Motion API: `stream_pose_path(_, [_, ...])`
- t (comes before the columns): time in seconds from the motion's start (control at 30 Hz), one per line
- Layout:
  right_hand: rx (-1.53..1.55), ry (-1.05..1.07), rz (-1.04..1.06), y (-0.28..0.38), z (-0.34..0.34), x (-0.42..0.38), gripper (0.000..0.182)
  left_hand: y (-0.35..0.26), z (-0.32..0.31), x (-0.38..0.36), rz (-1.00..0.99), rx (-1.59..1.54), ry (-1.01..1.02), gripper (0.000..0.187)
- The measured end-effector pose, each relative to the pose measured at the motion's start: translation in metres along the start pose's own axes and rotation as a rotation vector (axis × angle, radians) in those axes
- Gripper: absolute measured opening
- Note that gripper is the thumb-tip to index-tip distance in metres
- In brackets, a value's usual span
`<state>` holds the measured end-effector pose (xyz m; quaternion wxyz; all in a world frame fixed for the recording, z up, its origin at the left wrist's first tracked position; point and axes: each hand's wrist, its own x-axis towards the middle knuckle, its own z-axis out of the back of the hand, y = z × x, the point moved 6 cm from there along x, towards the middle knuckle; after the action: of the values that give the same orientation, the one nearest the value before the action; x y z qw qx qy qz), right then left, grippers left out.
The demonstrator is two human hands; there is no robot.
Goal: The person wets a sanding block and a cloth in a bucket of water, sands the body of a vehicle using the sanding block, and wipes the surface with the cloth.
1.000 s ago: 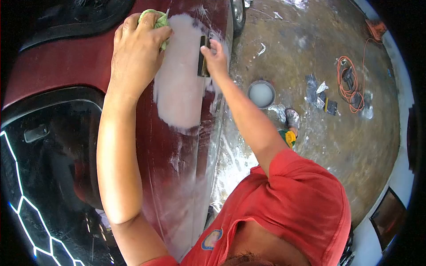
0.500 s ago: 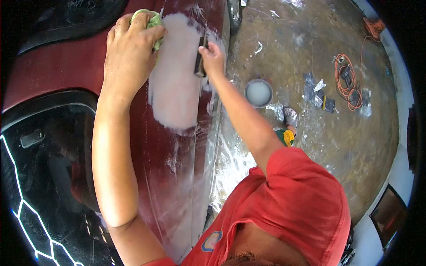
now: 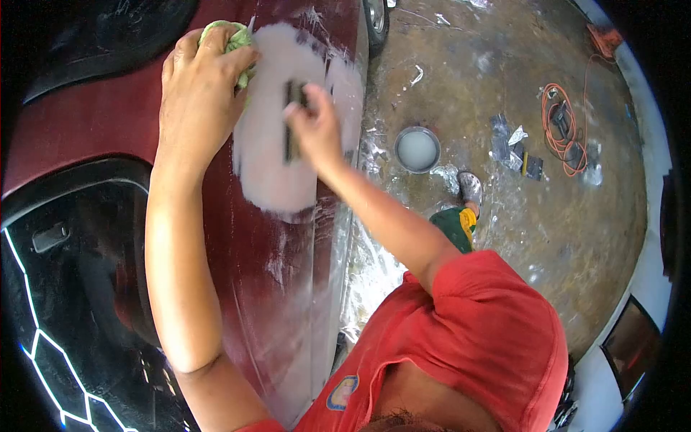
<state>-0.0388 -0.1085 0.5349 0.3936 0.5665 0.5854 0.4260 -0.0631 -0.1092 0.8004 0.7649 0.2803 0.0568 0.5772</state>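
Observation:
Beside the upper left edge of a pale, smoothed filler patch (image 3: pixel 270 176), my left hand (image 3: pixel 198 93) is closed around a crumpled green cloth (image 3: pixel 241 43) against the dark red car panel (image 3: pixel 245 252). My right hand (image 3: pixel 317 133), smeared by motion, grips a long dark sanding block (image 3: pixel 289 119) lying flat on the middle of the patch. Its fingers partly hide the block. Whitish streaks and smears run over the paint around the patch.
On the stained concrete floor, right of the car, stands a round bucket (image 3: pixel 417 150) of milky water. Foil scraps and dark sheets (image 3: pixel 507 147) lie beyond it. A coiled orange cord (image 3: pixel 551 137) is farther right. The car's window (image 3: pixel 93 252) is at left.
My right hand has slid the sanding block left from the panel's edge to the patch's middle. My left hand, still on the green cloth, appears slightly farther left.

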Motion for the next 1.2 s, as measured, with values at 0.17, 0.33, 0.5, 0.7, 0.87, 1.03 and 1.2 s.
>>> stream_pose_path(0.17, [-0.080,0.035,0.214,-0.005,0.009,0.006,0.053,-0.001,0.000,-0.003,-0.004,0.004,0.008,0.040])
stream_pose_path(0.33, [0.070,-0.090,-0.260,-0.061,0.020,0.064,0.057,-0.002,0.003,-0.001,-0.020,0.005,-0.017,0.039])
stream_pose_path(0.5, [0.025,0.145,0.210,0.052,-0.004,-0.030,0.056,-0.001,0.000,-0.002,-0.017,-0.011,0.016,0.039])
stream_pose_path(0.7, [0.072,-0.075,-0.229,-0.045,0.027,0.068,0.052,-0.003,0.002,-0.001,-0.007,0.015,-0.002,0.038])
stream_pose_path(0.87, [-0.042,0.047,0.174,0.053,-0.007,-0.007,0.056,0.000,0.000,0.000,-0.014,0.006,-0.014,0.035])
stream_pose_path(1.03, [-0.068,-0.085,0.086,-0.006,0.013,0.053,0.050,0.000,-0.002,-0.004,-0.015,-0.017,0.012,0.037])
stream_pose_path(1.2, [0.056,-0.072,-0.040,0.014,-0.011,0.029,0.049,0.002,-0.003,-0.001,-0.004,-0.013,0.072,0.042])
